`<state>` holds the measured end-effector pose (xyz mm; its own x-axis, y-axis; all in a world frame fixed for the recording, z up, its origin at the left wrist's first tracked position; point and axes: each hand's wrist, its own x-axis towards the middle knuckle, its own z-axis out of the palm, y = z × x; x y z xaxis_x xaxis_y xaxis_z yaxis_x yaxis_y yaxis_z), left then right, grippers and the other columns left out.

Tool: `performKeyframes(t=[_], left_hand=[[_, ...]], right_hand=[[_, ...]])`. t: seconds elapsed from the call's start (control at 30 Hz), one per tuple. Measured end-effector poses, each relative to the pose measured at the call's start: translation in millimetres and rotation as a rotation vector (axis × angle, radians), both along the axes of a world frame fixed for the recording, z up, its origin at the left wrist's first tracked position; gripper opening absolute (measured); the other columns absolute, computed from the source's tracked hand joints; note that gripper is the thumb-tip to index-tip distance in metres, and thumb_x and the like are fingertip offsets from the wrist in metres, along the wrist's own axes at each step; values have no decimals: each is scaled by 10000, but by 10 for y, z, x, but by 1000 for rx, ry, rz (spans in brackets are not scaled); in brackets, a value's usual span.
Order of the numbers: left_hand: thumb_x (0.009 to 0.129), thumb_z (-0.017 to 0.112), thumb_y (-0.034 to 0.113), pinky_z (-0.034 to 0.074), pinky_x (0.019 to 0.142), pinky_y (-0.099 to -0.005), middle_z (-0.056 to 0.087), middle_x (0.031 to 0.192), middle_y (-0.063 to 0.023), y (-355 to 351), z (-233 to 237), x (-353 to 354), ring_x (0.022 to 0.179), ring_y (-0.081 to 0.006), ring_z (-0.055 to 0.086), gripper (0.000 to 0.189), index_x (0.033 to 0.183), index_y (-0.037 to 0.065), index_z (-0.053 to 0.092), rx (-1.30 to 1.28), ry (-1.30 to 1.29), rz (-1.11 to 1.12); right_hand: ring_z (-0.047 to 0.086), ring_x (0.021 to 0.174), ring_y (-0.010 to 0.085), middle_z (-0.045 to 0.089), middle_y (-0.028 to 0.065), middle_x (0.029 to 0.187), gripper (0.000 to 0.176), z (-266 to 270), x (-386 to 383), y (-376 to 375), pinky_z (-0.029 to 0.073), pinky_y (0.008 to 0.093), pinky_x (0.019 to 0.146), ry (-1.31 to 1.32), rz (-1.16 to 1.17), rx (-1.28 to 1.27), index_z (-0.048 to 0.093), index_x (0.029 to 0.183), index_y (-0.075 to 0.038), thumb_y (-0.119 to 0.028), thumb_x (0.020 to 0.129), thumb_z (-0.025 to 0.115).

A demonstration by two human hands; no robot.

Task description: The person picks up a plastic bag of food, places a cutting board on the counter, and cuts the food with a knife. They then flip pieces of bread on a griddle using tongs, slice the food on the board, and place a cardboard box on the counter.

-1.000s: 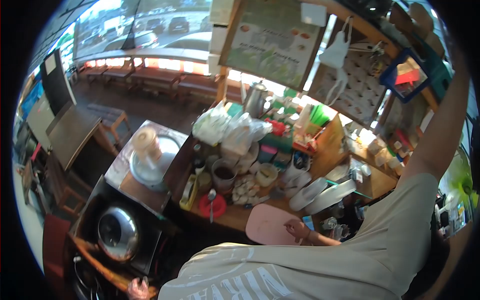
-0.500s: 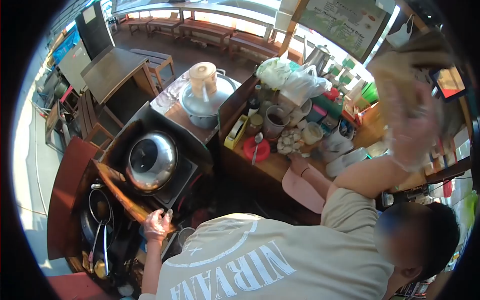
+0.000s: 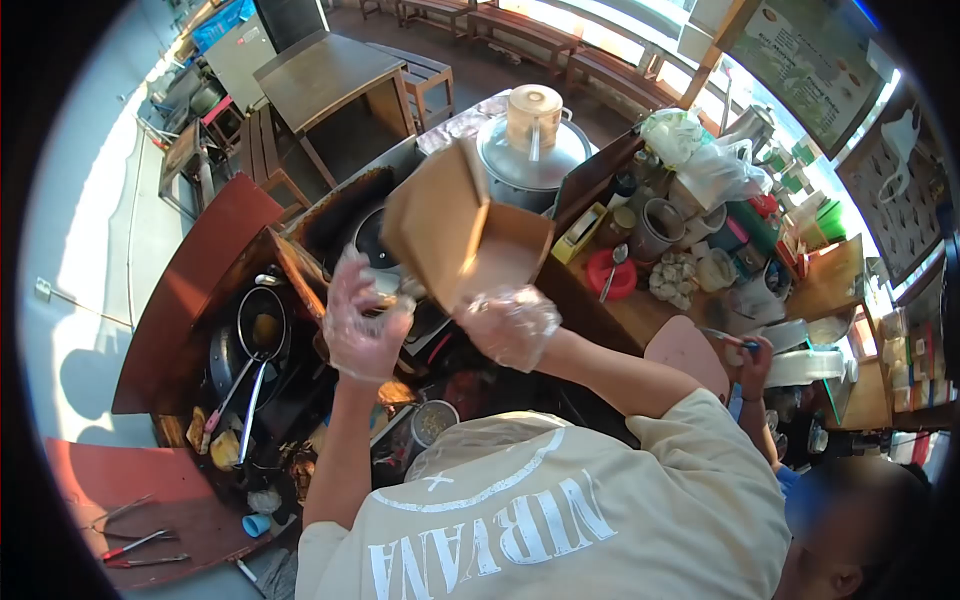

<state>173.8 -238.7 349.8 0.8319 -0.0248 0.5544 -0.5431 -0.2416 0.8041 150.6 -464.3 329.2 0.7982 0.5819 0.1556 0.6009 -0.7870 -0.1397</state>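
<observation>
My right hand (image 3: 510, 325), in a clear plastic glove, grips the lower edge of an open brown cardboard box (image 3: 437, 225). The box is tilted over the cooking area and partly hides the wok lid (image 3: 370, 240). Left of the box, my left hand (image 3: 365, 318) is raised, also gloved, with its fingers spread and not touching the box. Below the hands, a clear container (image 3: 435, 422) stands near my shirt.
At left lie a strainer (image 3: 262, 322) and red-handled tongs (image 3: 140, 547). A lidded pot (image 3: 535, 160) stands behind. The right counter holds a red bowl (image 3: 612, 275), garlic (image 3: 673, 280) and a cup (image 3: 664, 218). Beside it, a co-worker's hand (image 3: 756, 365) holds a thin tool.
My right hand has brought the box from the upper right to the cooking area. My left hand has risen from the wooden edge. The co-worker's hand has left the garlic. The view has shifted.
</observation>
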Motion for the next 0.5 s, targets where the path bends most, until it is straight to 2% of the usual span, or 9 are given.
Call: performKeyframes(t=[0.03, 0.1, 0.13, 0.17, 0.23, 0.27, 0.37, 0.4, 0.5], left_hand=[[728, 839, 74, 535, 848, -306, 575, 1308, -138, -11, 43, 91, 1011, -171, 600, 754, 1389, -2, 483, 3, 3, -10], [738, 836, 44, 540, 936, -336, 522, 1395, -137, -52, 75, 244, 1161, -207, 585, 811, 1439, 26, 427, 242, -269, 74], [780, 813, 11, 546, 964, -357, 490, 1444, -131, -46, -105, 359, 1187, -229, 593, 812, 1470, 55, 386, -206, 164, -157], [780, 813, 11, 546, 964, -357, 490, 1444, -131, -4, -275, 398, 1187, -229, 593, 812, 1470, 55, 386, -202, 172, -187], [825, 766, -59, 526, 973, -342, 620, 1291, -111, -59, -260, 386, 1105, -195, 635, 775, 1488, 54, 381, -8, -8, 105], [850, 760, -27, 532, 948, -315, 674, 1205, -92, -47, -272, 388, 1026, -172, 666, 665, 1442, 49, 469, 48, 26, 201], [867, 754, -1, 529, 932, -300, 685, 1187, -75, -162, -416, 467, 1049, -146, 653, 509, 1347, 54, 592, 72, 9, -28], [883, 753, 58, 528, 932, -305, 691, 1217, -90, -244, -347, 432, 1060, -160, 665, 387, 1261, 72, 670, 235, 29, 9], [881, 750, 100, 528, 942, -324, 695, 1224, -114, -560, -372, 504, 1072, -224, 685, 401, 1273, 95, 663, 298, -154, -154]], right_hand=[[679, 947, 304, 650, 95, 1010, 281, 39, -23, 138, 572, 436, 756, 94, 55, 44, 598, 1123, -102, -186, 855, 601], [693, 929, 302, 665, 104, 972, 272, -76, -96, 373, 571, 438, 759, 67, 57, 82, 604, 1107, -86, -178, 851, 608], [706, 910, 301, 679, 113, 934, 264, -119, -139, 456, 569, 439, 763, 35, 74, 114, 610, 1090, -69, -170, 847, 614], [706, 910, 301, 679, 113, 934, 264, -139, -174, 512, 569, 439, 763, 38, 42, 116, 610, 1090, -69, -170, 847, 614], [707, 869, 308, 681, 106, 927, 255, -163, -254, 581, 564, 446, 746, 47, 9, 188, 614, 1091, -66, -168, 858, 609], [704, 861, 313, 682, 104, 935, 242, -210, -303, 598, 559, 451, 743, 15, -24, 194, 620, 1081, -63, -147, 855, 606], [703, 877, 310, 675, 111, 953, 270, -324, -382, 585, 560, 446, 742, 68, -140, 149, 625, 1080, -61, -173, 835, 631], [703, 877, 310, 675, 111, 953, 270, -355, -389, 577, 560, 446, 742, 71, -164, 149, 625, 1080, -61, -173, 835, 631], [701, 898, 304, 664, 117, 977, 295, -473, -296, 507, 560, 436, 741, 88, -262, 111, 631, 1083, -66, -173, 810, 655]])
